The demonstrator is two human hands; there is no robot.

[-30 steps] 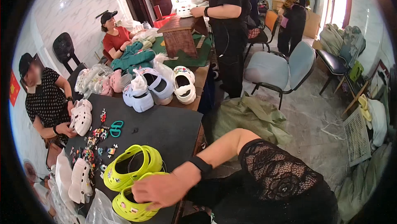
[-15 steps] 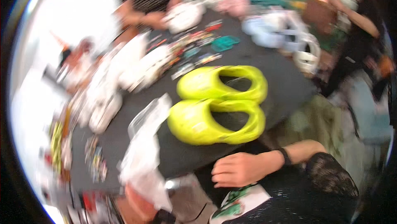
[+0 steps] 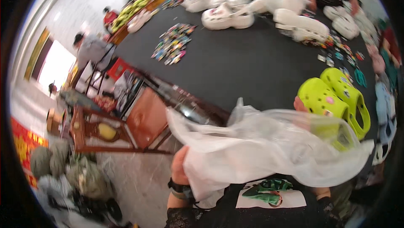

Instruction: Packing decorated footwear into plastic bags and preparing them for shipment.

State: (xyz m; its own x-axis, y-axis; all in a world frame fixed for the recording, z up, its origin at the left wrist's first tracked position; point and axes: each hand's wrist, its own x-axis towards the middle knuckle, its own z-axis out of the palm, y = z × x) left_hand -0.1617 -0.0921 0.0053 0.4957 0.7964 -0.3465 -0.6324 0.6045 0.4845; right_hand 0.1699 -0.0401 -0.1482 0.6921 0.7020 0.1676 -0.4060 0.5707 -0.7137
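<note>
My left hand (image 3: 180,168), a dark band at its wrist, grips one side of a translucent white plastic bag (image 3: 235,160); the film covers some of its fingers. The bag spreads wide in front of my body. To the right is a pair of yellow-green clogs (image 3: 322,96), tilted side by side with a pink charm on the nearer toe. My right hand (image 3: 300,105) holds the nearer clog at its toe side; the rest of that hand shows only faintly through the bag. The bag's film overlaps the nearer clog's lower part.
White clogs (image 3: 227,18) and a heap of small colourful charms (image 3: 174,43) lie on the dark table (image 3: 240,68). More charms lie at the right. A wooden chair (image 3: 145,114) stands at the table's left edge. Other people sit around the room.
My view has swung left. The bag now spreads across my front beside the clogs. My right hand has moved from near my body to the clogs.
</note>
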